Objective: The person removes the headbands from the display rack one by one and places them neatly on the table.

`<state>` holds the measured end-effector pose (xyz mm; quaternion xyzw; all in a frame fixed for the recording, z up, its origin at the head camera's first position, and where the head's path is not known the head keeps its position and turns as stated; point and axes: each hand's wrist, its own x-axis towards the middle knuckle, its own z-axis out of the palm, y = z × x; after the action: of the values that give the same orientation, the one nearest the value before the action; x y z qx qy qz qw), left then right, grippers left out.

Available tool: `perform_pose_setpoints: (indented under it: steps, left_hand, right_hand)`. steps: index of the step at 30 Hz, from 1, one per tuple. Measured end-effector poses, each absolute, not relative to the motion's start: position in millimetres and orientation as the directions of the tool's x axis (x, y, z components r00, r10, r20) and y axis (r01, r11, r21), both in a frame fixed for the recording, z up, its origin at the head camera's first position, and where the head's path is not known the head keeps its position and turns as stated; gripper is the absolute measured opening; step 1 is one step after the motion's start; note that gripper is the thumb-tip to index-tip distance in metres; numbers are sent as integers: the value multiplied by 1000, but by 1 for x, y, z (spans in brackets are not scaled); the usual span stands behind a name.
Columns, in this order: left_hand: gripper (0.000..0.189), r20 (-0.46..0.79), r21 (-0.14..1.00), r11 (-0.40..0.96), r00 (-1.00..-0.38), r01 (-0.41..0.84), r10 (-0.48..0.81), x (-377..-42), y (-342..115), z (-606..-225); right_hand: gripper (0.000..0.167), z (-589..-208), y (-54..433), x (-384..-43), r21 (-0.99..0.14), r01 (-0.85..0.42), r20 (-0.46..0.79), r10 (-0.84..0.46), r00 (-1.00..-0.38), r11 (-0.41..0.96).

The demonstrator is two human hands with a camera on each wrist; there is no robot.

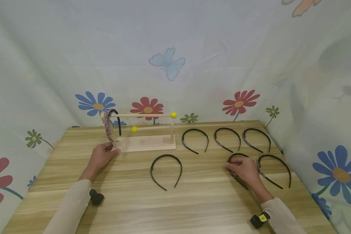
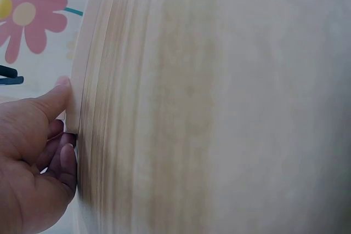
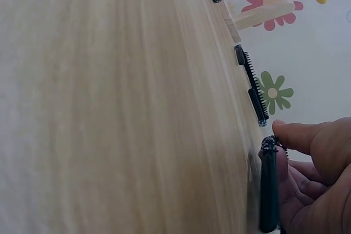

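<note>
A wooden rack (image 1: pixel 147 143) with two rods tipped by yellow balls stands at the back left of the table. One black headband (image 1: pixel 108 125) with sparkly purple trim and comb teeth hangs on its upper rod, near the left end. My left hand (image 1: pixel 101 156) grips the left end of the rack's base, thumb at the front; the left wrist view shows the thumb (image 2: pixel 59 94) along a pale wooden edge. My right hand (image 1: pixel 245 169) pinches the left side of a black headband (image 1: pixel 236 157) between thumb and fingers, partly hiding it. In the right wrist view that headband (image 3: pixel 269 190) appears edge-on.
Several more headbands lie on the wood-grain table (image 1: pixel 175 211): one alone at front centre (image 1: pixel 152 165), a row behind including a headband (image 1: pixel 195 130), and another headband (image 1: pixel 280 157) just right of my right hand. A flower-printed cloth (image 1: pixel 193 87) hangs behind.
</note>
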<state>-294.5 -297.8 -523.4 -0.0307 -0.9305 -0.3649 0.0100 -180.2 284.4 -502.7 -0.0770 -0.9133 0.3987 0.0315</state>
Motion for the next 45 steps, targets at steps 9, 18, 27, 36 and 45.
perform_pose_setpoints:
  steps: [9, 18, 27, 36, 45]
  left_hand:
    - [63, 27, 682, 729, -998, 53, 48, -293, -300, -524]
    - [67, 0, 685, 728, -999, 30, 42, -293, -298, -523]
    - [67, 5, 686, 727, -999, 34, 42, -292, -297, -522]
    - [70, -7, 688, 725, -999, 24, 40, -294, -297, -521]
    - [67, -2, 690, 723, -999, 30, 43, -296, -298, -522]
  right_hand:
    - [41, -500, 283, -178, -756, 142, -55, 153, -987, 638]
    - [48, -472, 281, -189, -753, -3, 82, 89, -993, 658]
    - [42, -443, 245, -205, -724, -229, 294, -10, -956, 651]
    - [35, -421, 194, -223, -714, -377, 396, -104, -912, 589]
    - [35, -409, 138, -241, -749, -456, 429, -172, -887, 481]
